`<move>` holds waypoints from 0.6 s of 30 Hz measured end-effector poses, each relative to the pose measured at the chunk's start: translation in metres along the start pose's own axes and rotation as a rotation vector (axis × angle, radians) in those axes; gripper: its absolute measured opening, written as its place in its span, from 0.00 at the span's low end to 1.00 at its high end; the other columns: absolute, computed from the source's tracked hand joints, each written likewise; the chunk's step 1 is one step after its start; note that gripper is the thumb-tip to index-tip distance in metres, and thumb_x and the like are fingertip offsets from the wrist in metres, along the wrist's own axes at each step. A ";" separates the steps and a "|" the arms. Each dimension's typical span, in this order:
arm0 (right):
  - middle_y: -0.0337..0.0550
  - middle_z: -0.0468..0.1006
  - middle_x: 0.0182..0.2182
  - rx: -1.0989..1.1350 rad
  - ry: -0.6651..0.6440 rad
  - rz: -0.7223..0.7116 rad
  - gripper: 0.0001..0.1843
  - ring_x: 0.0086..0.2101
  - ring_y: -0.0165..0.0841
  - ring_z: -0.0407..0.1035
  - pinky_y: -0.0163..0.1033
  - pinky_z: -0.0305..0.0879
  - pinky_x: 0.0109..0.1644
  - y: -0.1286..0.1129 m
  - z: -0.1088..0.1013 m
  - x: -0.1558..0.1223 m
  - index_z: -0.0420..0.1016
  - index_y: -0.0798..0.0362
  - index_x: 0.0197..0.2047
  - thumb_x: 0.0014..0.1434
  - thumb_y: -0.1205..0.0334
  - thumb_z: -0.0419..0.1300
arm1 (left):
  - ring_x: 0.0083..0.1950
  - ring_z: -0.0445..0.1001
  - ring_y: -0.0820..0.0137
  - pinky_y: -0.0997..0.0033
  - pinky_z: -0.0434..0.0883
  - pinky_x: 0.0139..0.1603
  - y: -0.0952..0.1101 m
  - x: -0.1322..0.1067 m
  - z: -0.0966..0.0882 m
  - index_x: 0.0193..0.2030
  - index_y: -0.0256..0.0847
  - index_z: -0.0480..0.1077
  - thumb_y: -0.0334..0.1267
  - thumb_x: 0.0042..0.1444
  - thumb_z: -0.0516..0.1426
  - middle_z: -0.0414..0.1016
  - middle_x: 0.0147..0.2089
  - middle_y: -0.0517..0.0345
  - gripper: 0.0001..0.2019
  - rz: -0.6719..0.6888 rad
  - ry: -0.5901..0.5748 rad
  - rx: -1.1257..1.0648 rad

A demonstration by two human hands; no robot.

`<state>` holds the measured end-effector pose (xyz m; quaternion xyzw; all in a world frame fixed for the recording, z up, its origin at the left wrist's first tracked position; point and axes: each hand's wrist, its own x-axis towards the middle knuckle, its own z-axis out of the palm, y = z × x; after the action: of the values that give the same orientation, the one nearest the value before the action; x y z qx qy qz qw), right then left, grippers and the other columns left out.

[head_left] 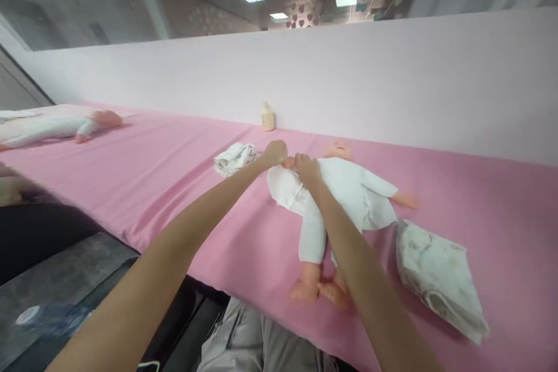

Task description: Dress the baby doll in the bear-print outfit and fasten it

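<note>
A baby doll (344, 183) in a white garment lies on the pink sheet, its head toward the wall and its bare feet toward me. My left hand (275, 153) is closed at the doll's small hand (288, 162), out to the left of its body. Close beside it, my right hand (307, 168) has its fingers curled over the sleeve at the same arm; the fingertips' grip is partly hidden. Below both hands a loose white flap of the garment (285, 188) spreads over the sheet. The doll's other arm (404, 200) stretches to the right.
A crumpled white cloth (236, 158) lies left of my hands, and a folded patterned cloth (440, 276) at the right. A cream pump bottle (268, 117) stands by the wall. Another doll (65, 128) lies far left. A plastic bottle (52, 318) is below the table edge.
</note>
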<state>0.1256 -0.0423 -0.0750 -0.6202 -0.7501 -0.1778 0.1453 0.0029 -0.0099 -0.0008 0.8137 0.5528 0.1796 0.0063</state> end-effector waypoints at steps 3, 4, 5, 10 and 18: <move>0.56 0.69 0.45 0.001 0.004 0.060 0.14 0.45 0.40 0.64 0.48 0.60 0.48 -0.005 0.002 0.000 0.61 0.59 0.51 0.64 0.70 0.41 | 0.40 0.73 0.65 0.68 0.66 0.41 0.008 -0.007 0.000 0.29 0.35 0.70 0.26 0.54 0.46 0.75 0.36 0.49 0.13 -0.046 0.059 -0.108; 0.55 0.69 0.45 0.001 0.006 0.081 0.14 0.45 0.40 0.64 0.50 0.60 0.49 -0.006 0.003 0.000 0.61 0.58 0.50 0.65 0.70 0.40 | 0.39 0.72 0.66 0.69 0.65 0.39 0.010 -0.008 0.000 0.29 0.36 0.69 0.26 0.53 0.45 0.75 0.35 0.50 0.13 -0.054 0.082 -0.152; 0.55 0.69 0.45 0.000 0.008 0.103 0.15 0.45 0.40 0.63 0.51 0.59 0.49 -0.007 0.004 0.000 0.61 0.58 0.50 0.65 0.71 0.40 | 0.38 0.72 0.67 0.70 0.65 0.38 0.012 -0.009 0.000 0.28 0.37 0.68 0.26 0.52 0.45 0.74 0.34 0.52 0.12 -0.061 0.103 -0.198; 0.54 0.68 0.45 -0.003 0.015 0.196 0.16 0.45 0.41 0.62 0.57 0.55 0.53 -0.012 0.011 0.004 0.62 0.58 0.50 0.65 0.71 0.39 | 0.32 0.68 0.70 0.71 0.62 0.33 0.017 -0.007 0.003 0.21 0.40 0.59 0.25 0.46 0.45 0.68 0.26 0.57 0.09 -0.087 0.175 -0.420; 0.56 0.67 0.48 0.459 0.120 0.377 0.19 0.55 0.43 0.53 0.60 0.32 0.64 -0.023 0.017 -0.004 0.68 0.60 0.48 0.52 0.76 0.51 | 0.25 0.63 0.72 0.73 0.58 0.29 0.050 -0.010 0.017 0.18 0.40 0.54 0.24 0.42 0.45 0.59 0.19 0.62 0.08 -0.056 0.200 -0.696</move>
<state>0.1039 -0.0417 -0.0941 -0.6878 -0.6324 -0.0099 0.3563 0.0496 -0.0354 -0.0090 0.7256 0.4787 0.4356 0.2338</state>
